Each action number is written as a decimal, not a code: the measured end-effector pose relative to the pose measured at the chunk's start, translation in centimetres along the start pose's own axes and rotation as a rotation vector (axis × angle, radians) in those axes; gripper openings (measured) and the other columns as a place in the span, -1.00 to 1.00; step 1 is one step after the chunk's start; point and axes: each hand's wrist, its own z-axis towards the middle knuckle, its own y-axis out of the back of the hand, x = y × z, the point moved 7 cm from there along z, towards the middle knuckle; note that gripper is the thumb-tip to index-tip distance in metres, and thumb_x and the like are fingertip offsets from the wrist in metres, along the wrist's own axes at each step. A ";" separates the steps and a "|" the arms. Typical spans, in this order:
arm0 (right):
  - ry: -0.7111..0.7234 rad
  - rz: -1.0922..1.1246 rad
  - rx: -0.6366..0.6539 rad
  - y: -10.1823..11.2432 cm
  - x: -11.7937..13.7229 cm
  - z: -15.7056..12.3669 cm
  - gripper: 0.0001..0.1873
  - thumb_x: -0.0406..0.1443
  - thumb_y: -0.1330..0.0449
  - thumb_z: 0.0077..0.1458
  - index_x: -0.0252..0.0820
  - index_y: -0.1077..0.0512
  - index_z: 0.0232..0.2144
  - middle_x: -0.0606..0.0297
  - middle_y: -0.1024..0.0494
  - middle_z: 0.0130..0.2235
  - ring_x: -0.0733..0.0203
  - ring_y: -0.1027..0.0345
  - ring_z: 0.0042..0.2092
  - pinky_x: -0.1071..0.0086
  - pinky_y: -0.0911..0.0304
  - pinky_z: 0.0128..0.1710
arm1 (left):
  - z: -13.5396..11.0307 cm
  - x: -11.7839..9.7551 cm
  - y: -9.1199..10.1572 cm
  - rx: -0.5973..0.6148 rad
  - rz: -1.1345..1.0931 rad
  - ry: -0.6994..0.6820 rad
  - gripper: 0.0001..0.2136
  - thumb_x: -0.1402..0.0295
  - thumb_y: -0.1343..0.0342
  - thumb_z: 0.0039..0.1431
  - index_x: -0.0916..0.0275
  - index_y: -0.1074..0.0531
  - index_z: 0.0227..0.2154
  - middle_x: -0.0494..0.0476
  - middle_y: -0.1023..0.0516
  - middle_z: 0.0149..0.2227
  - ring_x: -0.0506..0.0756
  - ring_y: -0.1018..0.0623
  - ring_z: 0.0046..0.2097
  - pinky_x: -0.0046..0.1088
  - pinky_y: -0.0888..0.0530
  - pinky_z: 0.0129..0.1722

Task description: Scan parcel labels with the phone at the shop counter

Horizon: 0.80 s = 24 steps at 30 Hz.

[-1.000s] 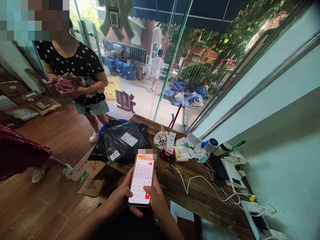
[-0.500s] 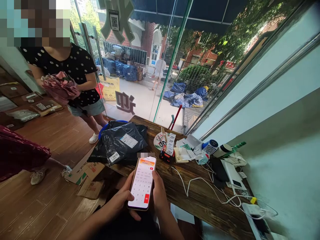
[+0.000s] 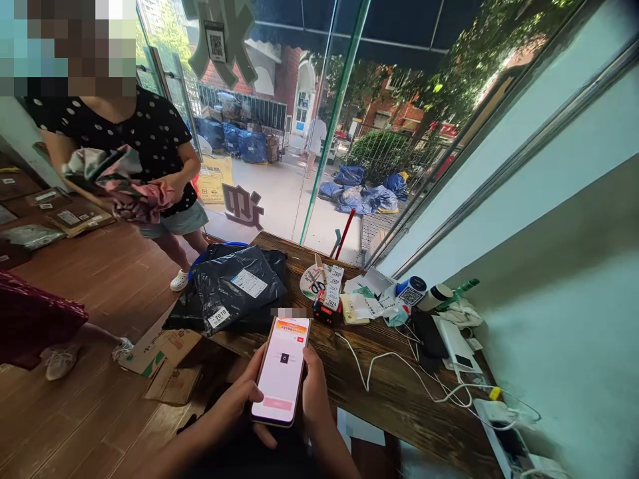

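A smartphone [image 3: 277,379] is held upright before me, its lit screen mostly pale with a small dark square in the middle and a pink bar low down. My left hand [image 3: 249,389] wraps its left edge, thumb over the lower screen and a finger showing below. Along the right edge my right hand [image 3: 314,379] closes on the phone, thumb near its upper part. Just beyond, dark plastic parcels [image 3: 239,283] lie on the wooden table [image 3: 394,386], the top one labelled 7010. Close by sits a small label printer [image 3: 327,310] with a strip of numbered labels [image 3: 333,287].
Scissors [image 3: 317,287], papers [image 3: 367,303], a black pouch [image 3: 428,342] and white cables [image 3: 369,372] lie on the table. A person in a dotted top [image 3: 160,133] holds a pink cloth bundle [image 3: 142,196]. Another person's red skirt [image 3: 40,319] shows at left. Flattened cardboard [image 3: 160,349] lies on the floor.
The phone's number keypad has given way to a pale screen with a dark square. The person in the dotted top has shifted the bundle, now showing pale and dark cloth too.
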 end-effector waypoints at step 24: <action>-0.186 -0.103 0.493 -12.9 -5.3 -2.2 -0.51 0.13 -0.18 0.01 -0.18 -0.46 -0.32 0.19 -0.63 -0.35 -0.02 -0.50 -0.29 0.15 -0.41 -0.25 | -9.3 -0.2 8.6 -0.247 -0.252 -0.344 0.07 0.53 -0.07 -0.23 -0.11 0.38 0.33 0.09 -0.09 0.35 0.40 -0.30 0.21 -0.04 -0.52 -0.08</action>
